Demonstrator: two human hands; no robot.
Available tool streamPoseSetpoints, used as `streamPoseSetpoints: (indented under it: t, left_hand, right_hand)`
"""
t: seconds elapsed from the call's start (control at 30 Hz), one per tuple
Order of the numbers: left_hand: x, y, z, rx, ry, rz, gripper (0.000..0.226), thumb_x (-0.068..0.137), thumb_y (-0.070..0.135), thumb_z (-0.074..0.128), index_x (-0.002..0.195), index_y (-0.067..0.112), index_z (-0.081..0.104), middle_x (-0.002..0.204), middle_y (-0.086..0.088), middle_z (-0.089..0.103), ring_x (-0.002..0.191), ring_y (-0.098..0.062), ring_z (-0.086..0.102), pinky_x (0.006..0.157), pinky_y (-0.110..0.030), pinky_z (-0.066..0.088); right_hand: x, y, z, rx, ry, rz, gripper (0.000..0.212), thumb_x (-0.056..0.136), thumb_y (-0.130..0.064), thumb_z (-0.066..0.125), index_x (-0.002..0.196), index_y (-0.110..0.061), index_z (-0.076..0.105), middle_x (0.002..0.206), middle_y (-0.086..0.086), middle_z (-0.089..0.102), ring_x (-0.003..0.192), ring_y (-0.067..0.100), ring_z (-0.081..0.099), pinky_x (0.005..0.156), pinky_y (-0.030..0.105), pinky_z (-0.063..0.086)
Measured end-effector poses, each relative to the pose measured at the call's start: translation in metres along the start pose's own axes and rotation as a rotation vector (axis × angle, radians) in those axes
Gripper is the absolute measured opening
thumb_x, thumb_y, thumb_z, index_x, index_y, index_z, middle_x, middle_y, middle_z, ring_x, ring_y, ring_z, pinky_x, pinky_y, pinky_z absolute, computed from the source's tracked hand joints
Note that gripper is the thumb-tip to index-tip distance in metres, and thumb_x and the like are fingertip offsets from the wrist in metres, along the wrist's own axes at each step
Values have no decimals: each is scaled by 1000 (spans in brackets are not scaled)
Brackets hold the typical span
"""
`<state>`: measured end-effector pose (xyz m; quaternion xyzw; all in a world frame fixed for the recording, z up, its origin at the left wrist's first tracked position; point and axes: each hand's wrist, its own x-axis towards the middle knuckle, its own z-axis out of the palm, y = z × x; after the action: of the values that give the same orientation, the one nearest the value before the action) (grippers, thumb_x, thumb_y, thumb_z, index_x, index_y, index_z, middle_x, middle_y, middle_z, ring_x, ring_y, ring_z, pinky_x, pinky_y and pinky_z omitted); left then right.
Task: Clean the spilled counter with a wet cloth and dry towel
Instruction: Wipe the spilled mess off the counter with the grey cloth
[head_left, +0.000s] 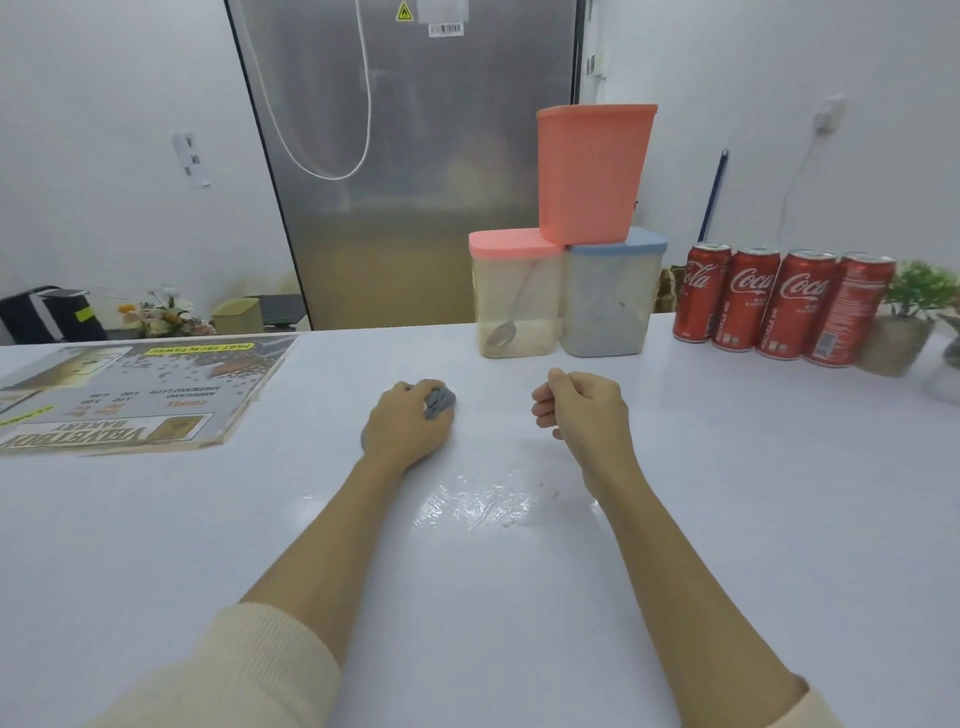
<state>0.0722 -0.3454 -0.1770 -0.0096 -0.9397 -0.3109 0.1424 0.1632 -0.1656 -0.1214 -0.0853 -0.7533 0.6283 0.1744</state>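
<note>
While the left hand (408, 423) grips a balled grey cloth (439, 402) on the white counter (727, 493), the right hand (582, 405) rests beside it, fingers curled, holding nothing; wet patch (475, 506) between forearms.

We see a glossy smooth white counter (675, 493), wet sheen (478, 506) mid-frame; crumpled grey cloth (439, 403); brushed metal fridge door (415, 182) at top; translucent plastic containers (566, 301); shiny metal cans (779, 306) on the right.
</note>
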Motion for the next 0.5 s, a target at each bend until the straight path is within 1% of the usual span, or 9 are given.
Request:
streamPoseSetpoints:
  t: [0.07,0.13,0.2,0.23,0.3,0.37,0.4,0.43,0.5]
  left_hand:
    - [-14,24,12,-36,-63,134,29,82,35,57,109,44,59,99,8,54,95,-13,55,81,-24,40]
    - [-31,33,13,-63,-171,273,34,83,33,60,115,43,58,100,10,54,92,-8,53,81,-23,42]
    - [-42,22,3,-111,-270,379,37,84,31,62,118,43,58,101,11,55,88,-6,56,78,-19,46]
    - [-42,12,-4,-127,-289,396,37,84,30,63,118,43,58,100,11,55,87,-6,58,75,-17,47]
    - [-23,-11,-12,-89,-199,327,35,85,29,63,118,40,60,100,8,57,86,-7,58,70,-15,44]
    - [2,-27,-13,-9,-55,166,34,85,34,61,119,37,60,101,4,57,90,-9,54,74,-19,38]
    - [11,-27,-10,3,-20,101,34,85,36,59,119,37,60,101,3,57,93,-10,52,77,-21,36]
    - [16,-22,-5,4,-12,71,32,85,36,58,117,38,60,101,4,57,95,-11,52,78,-22,35]
    - [17,-4,6,-15,-51,117,29,83,33,57,111,40,62,99,5,58,97,-12,54,78,-22,35]
  right_hand:
    - [1,0,-1,-9,8,3,35,96,-25,46,66,-14,61,66,2,64,62,14,59,68,28,45]
    - [1,3,-3,-2,37,15,35,96,-25,46,66,-14,61,66,2,64,62,14,59,67,28,44]
    - [1,4,-5,3,59,22,35,96,-25,46,67,-13,62,66,1,64,62,13,59,68,28,45]
    - [2,3,-6,3,68,19,35,96,-25,46,67,-13,62,66,1,64,62,13,59,68,28,46]
    - [2,3,-7,2,79,13,35,96,-25,45,67,-12,62,66,1,64,63,13,59,69,28,46]
    - [2,3,-5,-9,74,12,35,95,-25,45,67,-12,62,66,0,64,63,13,59,70,29,47]
    - [2,4,-4,-16,68,11,35,95,-25,45,67,-13,62,66,1,64,63,13,59,71,30,47]
    - [2,4,-4,-19,62,11,35,95,-25,45,67,-13,62,66,1,64,63,13,59,71,30,47]
    - [3,2,-2,-25,47,1,35,95,-25,45,67,-13,62,66,1,64,63,14,59,70,29,46]
